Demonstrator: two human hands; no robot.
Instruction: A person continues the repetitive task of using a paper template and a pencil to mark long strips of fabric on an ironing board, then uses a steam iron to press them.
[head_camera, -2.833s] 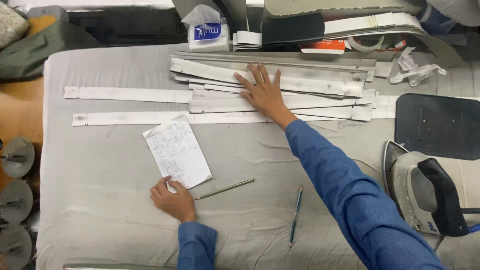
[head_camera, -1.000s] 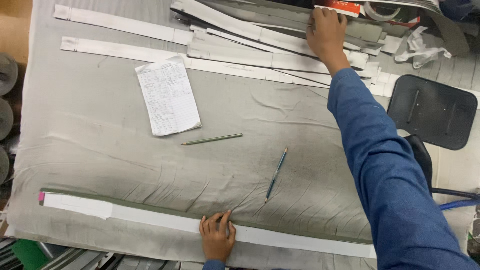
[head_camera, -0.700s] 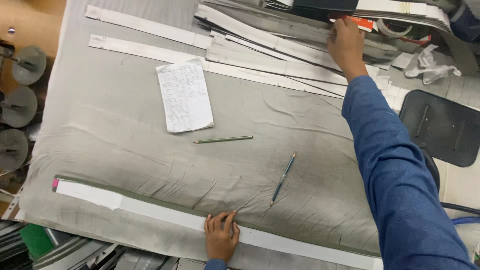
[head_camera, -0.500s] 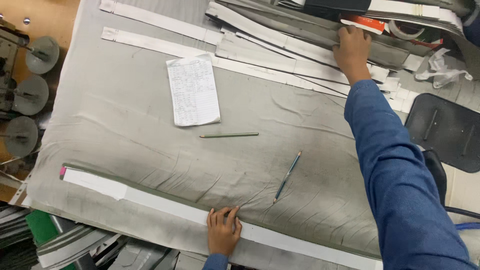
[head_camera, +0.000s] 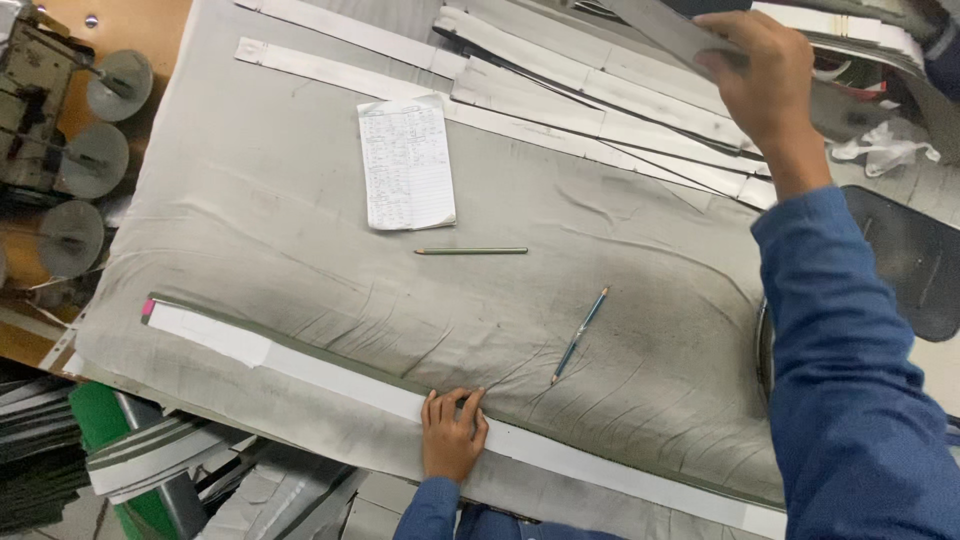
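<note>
Fabric strip (head_camera: 690, 35), grey and long, is pinched at the far edge of the padded table (head_camera: 300, 260) by the right hand (head_camera: 765, 75); it looks light and limp, best lifted near an end. The left hand (head_camera: 452, 440) presses flat on a white strip (head_camera: 330, 380). Both strips run out of frame.

bare grey cloth (head_camera: 300, 250) mid-table, pencil (head_camera: 471, 251), pen (head_camera: 579, 335), notepad (head_camera: 405, 164) scattered

Left hand (head_camera: 452, 437) presses a long white strip (head_camera: 330, 373); right hand (head_camera: 762, 72) grips a grey strip (head_camera: 665, 30).
</note>
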